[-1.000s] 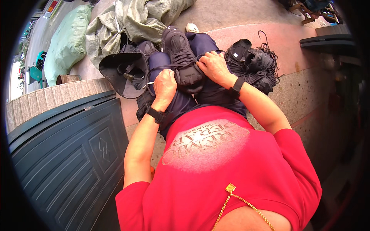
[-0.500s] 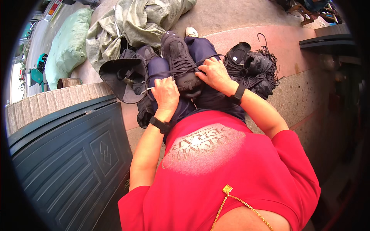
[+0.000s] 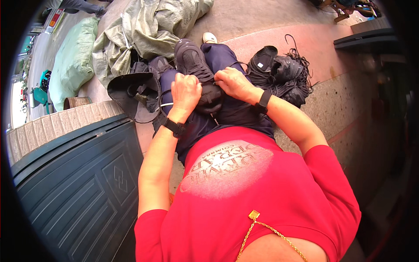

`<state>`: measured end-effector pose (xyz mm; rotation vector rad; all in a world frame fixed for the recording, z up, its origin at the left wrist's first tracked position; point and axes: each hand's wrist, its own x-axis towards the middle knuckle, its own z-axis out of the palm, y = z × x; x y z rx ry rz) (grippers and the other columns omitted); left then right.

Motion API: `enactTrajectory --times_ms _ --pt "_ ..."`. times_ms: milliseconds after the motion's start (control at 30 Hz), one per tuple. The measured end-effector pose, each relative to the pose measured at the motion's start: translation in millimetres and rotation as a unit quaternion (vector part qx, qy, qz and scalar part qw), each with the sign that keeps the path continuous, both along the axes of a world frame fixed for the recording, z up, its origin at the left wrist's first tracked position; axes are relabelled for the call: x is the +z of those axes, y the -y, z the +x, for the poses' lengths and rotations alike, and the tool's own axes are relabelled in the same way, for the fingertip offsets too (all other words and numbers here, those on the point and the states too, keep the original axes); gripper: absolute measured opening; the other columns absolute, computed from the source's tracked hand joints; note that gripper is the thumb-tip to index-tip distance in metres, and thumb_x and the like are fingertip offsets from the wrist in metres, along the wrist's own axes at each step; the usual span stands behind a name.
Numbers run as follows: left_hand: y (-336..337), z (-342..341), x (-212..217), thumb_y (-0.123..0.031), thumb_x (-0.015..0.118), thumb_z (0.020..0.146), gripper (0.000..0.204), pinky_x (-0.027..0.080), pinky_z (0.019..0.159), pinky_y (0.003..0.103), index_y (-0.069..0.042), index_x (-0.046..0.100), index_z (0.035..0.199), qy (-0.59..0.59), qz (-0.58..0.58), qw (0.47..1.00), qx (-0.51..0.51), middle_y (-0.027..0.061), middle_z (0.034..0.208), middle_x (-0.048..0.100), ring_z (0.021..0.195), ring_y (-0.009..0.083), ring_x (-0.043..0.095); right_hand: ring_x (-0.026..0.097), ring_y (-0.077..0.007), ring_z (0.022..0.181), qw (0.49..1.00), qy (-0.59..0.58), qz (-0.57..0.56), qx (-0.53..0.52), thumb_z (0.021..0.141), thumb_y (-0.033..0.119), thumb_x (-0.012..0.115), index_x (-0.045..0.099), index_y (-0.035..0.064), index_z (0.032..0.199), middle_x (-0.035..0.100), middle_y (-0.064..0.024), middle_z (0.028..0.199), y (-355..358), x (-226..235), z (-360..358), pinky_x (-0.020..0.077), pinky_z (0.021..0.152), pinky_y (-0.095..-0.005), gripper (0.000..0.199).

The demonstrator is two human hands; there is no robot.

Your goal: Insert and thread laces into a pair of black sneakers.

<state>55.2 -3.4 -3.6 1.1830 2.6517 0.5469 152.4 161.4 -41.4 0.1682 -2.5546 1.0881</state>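
Note:
A black lace-up sneaker (image 3: pixel 190 59) rests on my thighs, toe pointing away from me. My left hand (image 3: pixel 186 94) is closed at the left of its opening, fingers pinched on a black shoelace that is mostly hidden by the hand. A thin white stick-like piece (image 3: pixel 166 105) shows beside that hand's heel. My right hand (image 3: pixel 235 83) is closed at the right of the sneaker's tongue, thumb and forefinger pinching the lace. Part of the dark lace runs over my right thigh. The sneaker's lacing is partly covered by both hands.
More black shoes with loose laces (image 3: pixel 281 74) lie in a heap on the right. A black cap-like piece (image 3: pixel 133 94) is at my left knee. Beyond are a grey-green sack (image 3: pixel 152 35) and a pale green sack (image 3: pixel 72 65). A dark blue panelled door (image 3: pixel 87 183) stands at left.
Both hands have drawn in closer around the sneaker's opening, the left rising slightly. The laces that stretched out from the sneaker now show less. At the far upper left a person's legs have come into view.

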Motion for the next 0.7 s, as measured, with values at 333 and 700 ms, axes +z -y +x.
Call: enactTrajectory --times_ms 333,700 --pt "-8.2 -22.3 5.7 -0.008 0.065 0.072 0.015 0.044 0.059 0.028 -0.001 0.052 0.070 0.182 0.107 0.976 0.048 0.0080 0.067 0.056 0.064 0.0153 0.055 0.047 -0.0181 0.085 0.946 0.029 0.317 0.058 0.071 0.015 0.054 0.058 0.0111 0.084 0.050 -0.0020 0.081 6.6 21.2 -2.2 0.0355 0.073 -0.0350 0.015" --pt "-63.9 -31.1 -11.9 -0.014 0.064 0.066 0.013 0.047 0.067 0.035 -0.003 0.064 0.074 0.218 0.037 0.968 -0.117 0.0152 0.074 0.063 0.073 0.0276 0.062 0.051 -0.0118 0.066 0.934 -0.286 -0.213 -0.040 0.090 0.007 0.041 0.047 0.0014 0.091 0.053 -0.0042 0.072 -16.4 185.3 -22.6 0.0438 0.062 -0.0227 0.009"
